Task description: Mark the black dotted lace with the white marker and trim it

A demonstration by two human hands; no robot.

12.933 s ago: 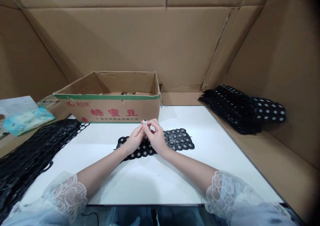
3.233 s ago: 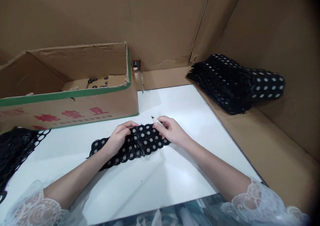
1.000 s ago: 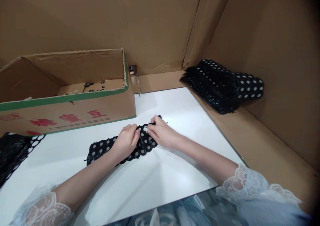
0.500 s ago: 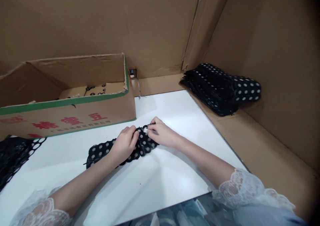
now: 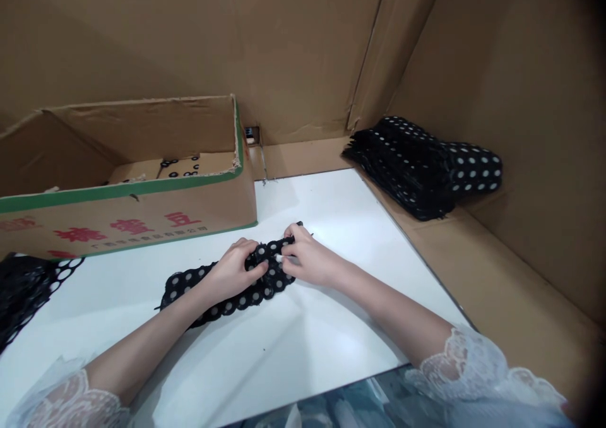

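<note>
A black strip (image 5: 184, 281) with rows of pale dots and scalloped edges lies slantwise on the white table (image 5: 326, 207). My left hand (image 5: 234, 269) grips its middle, fingers curled at the far edge and thumb on top. Over the right end is my right hand (image 5: 310, 254), closed with a small white tool (image 5: 279, 259) between thumb and fingers. Only a short white piece of the tool shows; its tip cannot be made out. The fingers of my right hand also touch the strip's far edge and cover part of that end.
An open cardboard box (image 5: 227, 210) stands at the back left, with several small black rings (image 5: 173, 174) inside. Black netting with round holes (image 5: 28, 289) lies at the left edge. A pile of black dotted strips (image 5: 411, 169) rests at the right, against the cardboard wall (image 5: 483, 87).
Since half a second ago, my left thumb has moved lower, away from the index finger. Earlier, both hands were together holding a small white item above the strip; they are now apart on it.
</note>
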